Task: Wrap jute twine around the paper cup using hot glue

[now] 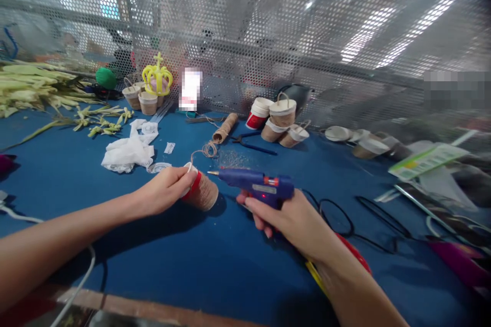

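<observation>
Gripped at its rim by my left hand (172, 186) is a paper cup (203, 194), tilted on its side. Brown twine covers its lower part, and a red band shows near the rim. My right hand (278, 214) is wrapped round the handle of a blue hot glue gun (255, 182), whose metal nozzle points left, close beside the cup. From the cup a strand of twine (209, 149) runs in loose coils to a twine roll (225, 129) lying behind it.
Blue pliers (255, 148) lie behind the glue gun. Several twine-wrapped cups (284, 112) stand at the back. White lace fabric (128, 153) lies to the left, a yellow crown (157, 79) behind it. A black cable (345, 219) loops at right; perforated metal (238, 20) closes the back.
</observation>
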`<action>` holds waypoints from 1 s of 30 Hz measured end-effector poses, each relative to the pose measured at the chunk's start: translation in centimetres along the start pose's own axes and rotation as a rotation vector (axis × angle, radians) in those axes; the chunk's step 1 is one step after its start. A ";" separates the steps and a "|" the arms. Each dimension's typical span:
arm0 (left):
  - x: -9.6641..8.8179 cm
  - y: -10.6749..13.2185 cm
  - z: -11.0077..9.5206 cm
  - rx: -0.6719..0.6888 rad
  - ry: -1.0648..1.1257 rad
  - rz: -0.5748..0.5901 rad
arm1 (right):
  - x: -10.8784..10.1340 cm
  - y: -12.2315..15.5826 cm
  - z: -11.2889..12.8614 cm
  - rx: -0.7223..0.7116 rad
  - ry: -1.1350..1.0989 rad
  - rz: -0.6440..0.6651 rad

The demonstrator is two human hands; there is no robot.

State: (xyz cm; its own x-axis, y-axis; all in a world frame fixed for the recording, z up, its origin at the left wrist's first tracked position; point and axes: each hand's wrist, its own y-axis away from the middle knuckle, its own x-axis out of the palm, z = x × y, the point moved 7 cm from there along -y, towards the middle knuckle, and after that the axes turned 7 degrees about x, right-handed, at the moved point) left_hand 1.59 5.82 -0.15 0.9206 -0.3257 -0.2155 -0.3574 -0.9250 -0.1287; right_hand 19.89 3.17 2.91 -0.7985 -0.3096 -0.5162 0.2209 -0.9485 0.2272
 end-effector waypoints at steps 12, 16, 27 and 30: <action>1.0 -0.5 -0.3 -0.049 0.098 0.077 | 1.9 1.6 0.9 -0.145 0.147 -0.130; 1.5 -0.5 -0.5 -0.025 0.121 0.132 | 2.0 1.7 1.4 -0.179 0.191 -0.142; 1.4 -0.4 -0.6 -0.020 0.107 0.122 | 2.0 2.0 1.7 -0.197 0.286 -0.150; 1.2 -0.4 -0.7 -0.001 0.020 0.112 | 1.7 2.1 1.8 -0.206 0.275 -0.194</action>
State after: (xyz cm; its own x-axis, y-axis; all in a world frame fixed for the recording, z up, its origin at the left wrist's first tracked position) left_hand 2.89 5.65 0.30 0.8777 -0.4313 -0.2089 -0.4584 -0.8826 -0.1042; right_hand 18.00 0.77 3.97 -0.6627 -0.1031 -0.7417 0.2106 -0.9762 -0.0525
